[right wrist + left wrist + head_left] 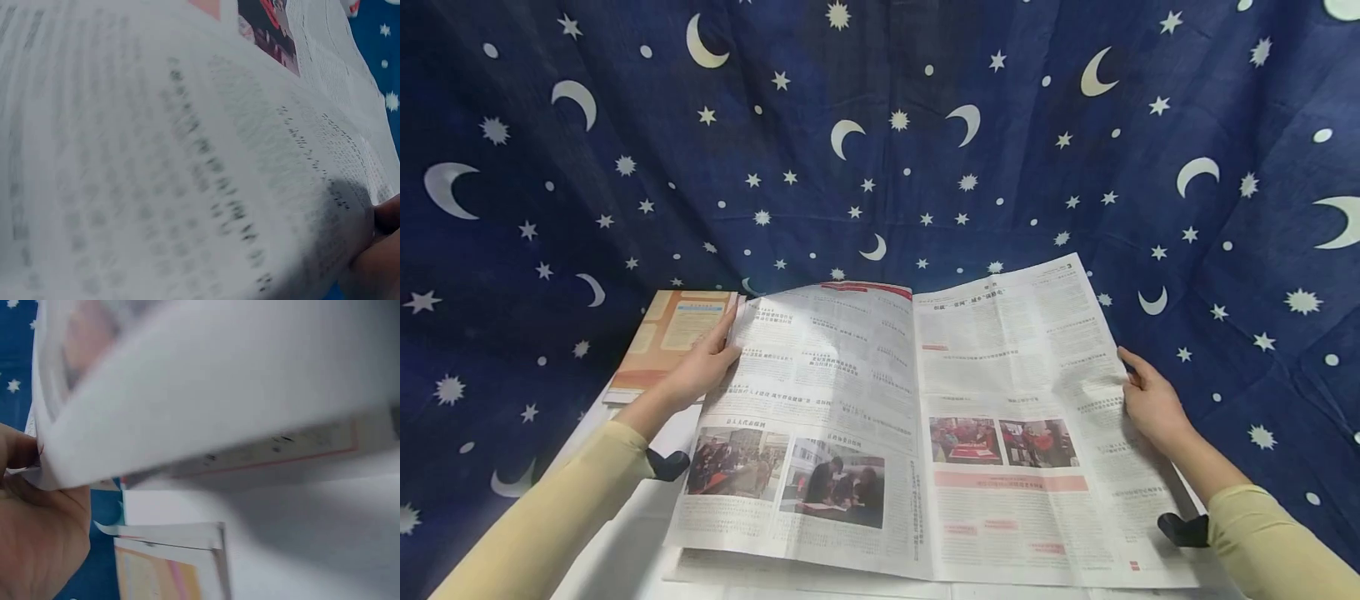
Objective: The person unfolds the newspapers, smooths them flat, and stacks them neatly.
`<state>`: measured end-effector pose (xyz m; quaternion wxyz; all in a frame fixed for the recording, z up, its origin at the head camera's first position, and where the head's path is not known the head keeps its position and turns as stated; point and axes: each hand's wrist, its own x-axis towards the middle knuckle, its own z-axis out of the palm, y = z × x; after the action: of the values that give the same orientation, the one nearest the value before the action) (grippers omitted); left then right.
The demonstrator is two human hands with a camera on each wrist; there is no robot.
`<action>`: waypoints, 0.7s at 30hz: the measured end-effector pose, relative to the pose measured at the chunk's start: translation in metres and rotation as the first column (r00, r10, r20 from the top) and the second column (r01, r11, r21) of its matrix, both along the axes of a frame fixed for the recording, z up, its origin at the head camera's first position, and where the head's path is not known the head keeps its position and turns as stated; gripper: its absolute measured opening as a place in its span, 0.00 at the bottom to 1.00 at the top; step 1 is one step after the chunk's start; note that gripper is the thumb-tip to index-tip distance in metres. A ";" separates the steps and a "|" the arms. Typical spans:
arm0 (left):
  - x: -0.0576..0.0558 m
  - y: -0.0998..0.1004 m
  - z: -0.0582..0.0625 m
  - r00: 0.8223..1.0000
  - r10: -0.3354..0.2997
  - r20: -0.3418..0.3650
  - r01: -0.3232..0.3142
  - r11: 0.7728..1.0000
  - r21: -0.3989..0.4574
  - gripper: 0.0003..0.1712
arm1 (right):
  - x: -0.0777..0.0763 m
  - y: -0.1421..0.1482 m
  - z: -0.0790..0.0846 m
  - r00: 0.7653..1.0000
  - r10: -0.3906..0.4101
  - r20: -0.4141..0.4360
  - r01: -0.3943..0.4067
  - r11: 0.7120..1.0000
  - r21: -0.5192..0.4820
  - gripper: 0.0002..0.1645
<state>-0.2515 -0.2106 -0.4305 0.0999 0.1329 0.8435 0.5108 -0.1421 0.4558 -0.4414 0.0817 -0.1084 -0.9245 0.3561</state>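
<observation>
A wide newspaper (pixel 842 400) is spread open between my two hands, its pages printed with text, photos and pink bands. My left hand (pixel 703 367) pinches its left edge between thumb and fingers; the left wrist view shows the sheet (pixel 187 406) raised above a white surface. At the right edge, my right hand (pixel 1153 408) grips the paper, and in the right wrist view the thumb and fingers (pixel 378 256) hold the margin. A vertical fold runs down the middle of the spread, and the top right corner stands higher than the left.
Beyond my left hand lies a stack of orange-and-cream printed papers (pixel 655 346) on a white table (pixel 625 500). More paper (pixel 760 571) shows under the newspaper's lower edge. A dark blue cloth (pixel 880 200) with moons and stars hangs behind.
</observation>
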 end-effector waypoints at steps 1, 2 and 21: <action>0.000 -0.002 -0.004 1.000 0.008 0.028 -0.008 1.000 -0.009 0.42 | 0.000 0.003 -0.001 1.000 -0.005 0.009 0.005 1.000 0.003 0.37; 0.001 -0.004 -0.008 0.999 0.019 0.050 -0.017 0.999 -0.027 0.43 | 0.000 0.006 -0.003 1.000 -0.009 0.018 0.009 1.000 0.009 0.38; 0.001 -0.011 -0.056 0.979 0.112 0.168 -0.038 0.918 -0.394 0.41 | 0.002 0.033 -0.035 0.988 -0.049 0.148 0.031 0.992 0.121 0.39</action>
<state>-0.2509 -0.2215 -0.4866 0.1832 0.0294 0.9194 0.3467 -0.1398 0.4893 -0.4768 0.0249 -0.1485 -0.9451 0.2899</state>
